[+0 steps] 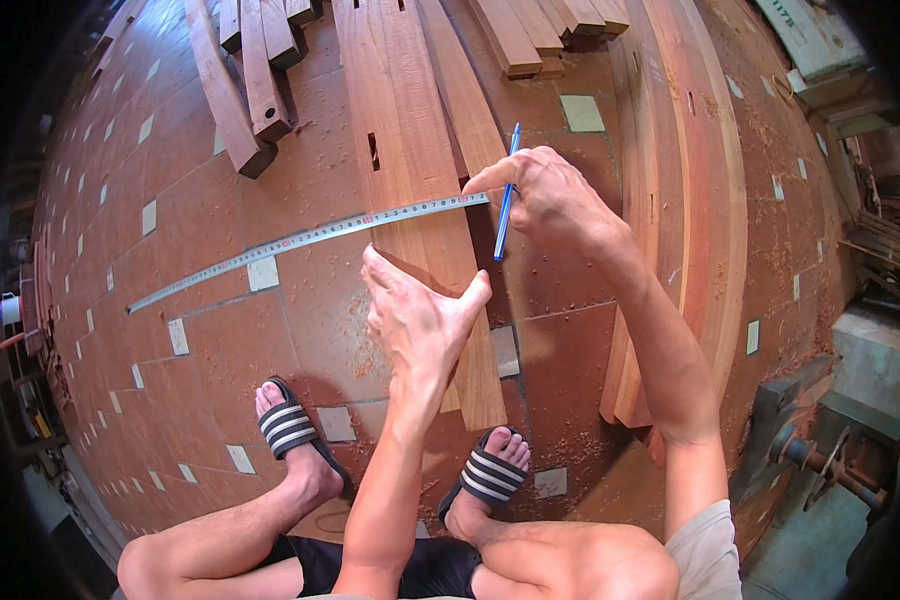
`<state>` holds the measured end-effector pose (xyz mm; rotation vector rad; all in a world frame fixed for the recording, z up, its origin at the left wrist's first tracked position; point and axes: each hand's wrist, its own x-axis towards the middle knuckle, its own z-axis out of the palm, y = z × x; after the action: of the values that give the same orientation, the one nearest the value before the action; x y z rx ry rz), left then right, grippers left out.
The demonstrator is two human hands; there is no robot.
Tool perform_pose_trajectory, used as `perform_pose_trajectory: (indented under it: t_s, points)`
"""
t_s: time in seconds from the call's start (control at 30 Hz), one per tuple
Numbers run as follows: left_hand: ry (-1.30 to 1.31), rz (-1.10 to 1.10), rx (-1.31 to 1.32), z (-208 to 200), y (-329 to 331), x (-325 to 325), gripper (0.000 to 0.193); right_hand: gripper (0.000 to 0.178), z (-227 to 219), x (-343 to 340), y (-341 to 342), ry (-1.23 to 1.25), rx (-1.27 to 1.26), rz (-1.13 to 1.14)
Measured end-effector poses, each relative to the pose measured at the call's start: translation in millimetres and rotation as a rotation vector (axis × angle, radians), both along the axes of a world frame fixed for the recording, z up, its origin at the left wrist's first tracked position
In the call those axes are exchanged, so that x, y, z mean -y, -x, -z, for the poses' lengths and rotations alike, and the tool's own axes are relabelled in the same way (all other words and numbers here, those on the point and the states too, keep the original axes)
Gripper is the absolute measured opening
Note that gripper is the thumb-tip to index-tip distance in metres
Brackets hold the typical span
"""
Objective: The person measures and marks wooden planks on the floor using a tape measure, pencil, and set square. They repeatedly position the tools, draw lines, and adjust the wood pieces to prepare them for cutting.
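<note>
A steel tape measure [320, 234] has its pale blade drawn out across a long reddish plank [400, 100] and past its left side over the floor. My right hand [560, 195] closes at the blade's right end, and a blue pen [506, 215] sticks out between its fingers. Any tape case is hidden in that hand. Just below the blade, my left hand [415, 320] is over the plank with thumb and fingers spread, holding nothing. A rectangular slot [374, 151] is cut in the plank above the blade. A narrower board [460, 85] lies along its right side.
Dark-ended timber pieces [240, 100] lie at the upper left, more short timbers [515, 40] at the top. Long planks [685, 200] run along the right. A rusty clamp screw [820, 460] is at lower right. Shavings litter the tiled floor [220, 360]. My sandalled feet [295, 430] flank the plank's near end.
</note>
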<state>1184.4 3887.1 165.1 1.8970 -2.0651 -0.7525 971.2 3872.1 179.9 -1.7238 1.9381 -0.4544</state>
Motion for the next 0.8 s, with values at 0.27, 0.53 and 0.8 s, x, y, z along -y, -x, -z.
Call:
perform_pose_trajectory:
  t_s: [0.27, 0.53, 0.8]
  points:
    - [-0.014, -0.001, -0.014, -3.1, 0.2, 1.3, 0.123, 0.039, 0.3, 3.2, 0.5, -0.016, 0.062, 0.003]
    - [0.045, 0.013, -0.057, 3.7, -4.7, -1.1, 0.123, 0.051, 0.9, 0.0, -3.9, 0.095, 0.138, 0.017]
    - [0.054, 0.012, -0.049, 6.7, -5.8, -1.8, 0.124, 0.041, -9.9, 4.2, -6.6, -0.016, 0.109, 0.027]
